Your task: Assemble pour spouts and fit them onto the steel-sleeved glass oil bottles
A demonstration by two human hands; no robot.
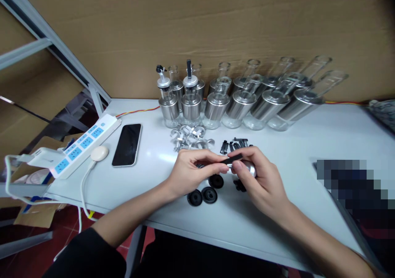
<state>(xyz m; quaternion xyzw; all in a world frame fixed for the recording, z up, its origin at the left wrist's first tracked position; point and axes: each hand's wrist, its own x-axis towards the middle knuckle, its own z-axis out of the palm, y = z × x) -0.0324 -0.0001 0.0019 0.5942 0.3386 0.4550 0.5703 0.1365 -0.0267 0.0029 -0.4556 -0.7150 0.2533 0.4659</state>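
My left hand (193,171) and my right hand (256,175) meet over the middle of the white table (277,212). The left fingers pinch one end of a thin black spout piece (232,159). The right hand is closed round a shiny metal cap (250,169) and touches the same black piece. Just below the hands lie three black round stoppers (203,192). Behind the hands are a heap of metal clips (189,138) and a small pile of black spout parts (234,145).
Several glass-and-metal dispenser bottles (234,101) stand in rows at the back against a cardboard wall; two at the left carry black pour tops. A black phone (127,144), a white power strip (83,144) and a white round plug (99,153) lie left. A blurred dark patch sits at right.
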